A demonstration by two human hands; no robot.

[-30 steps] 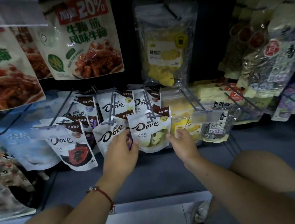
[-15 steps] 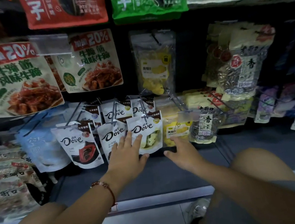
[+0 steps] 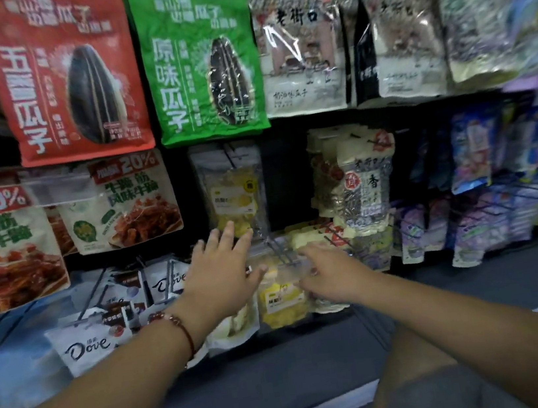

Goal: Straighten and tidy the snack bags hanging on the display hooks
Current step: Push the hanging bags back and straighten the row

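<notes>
On the lower hook, the clear yellow-labelled snack bag (image 3: 283, 300) hangs tilted.

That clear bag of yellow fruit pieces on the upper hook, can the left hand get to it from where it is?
Probably yes. The left hand is open, fingers spread, its fingertips already level with the bottom of the clear bag of yellow fruit pieces. Nothing shows between them.

Left hand (image 3: 222, 272) spread flat before clear yellow-snack bag (image 3: 231, 191) | right hand (image 3: 331, 273) reached at lower yellow bag (image 3: 283, 300) by wire hooks (image 3: 281, 252) | Dove pouches (image 3: 88, 343) hung lower left
</notes>
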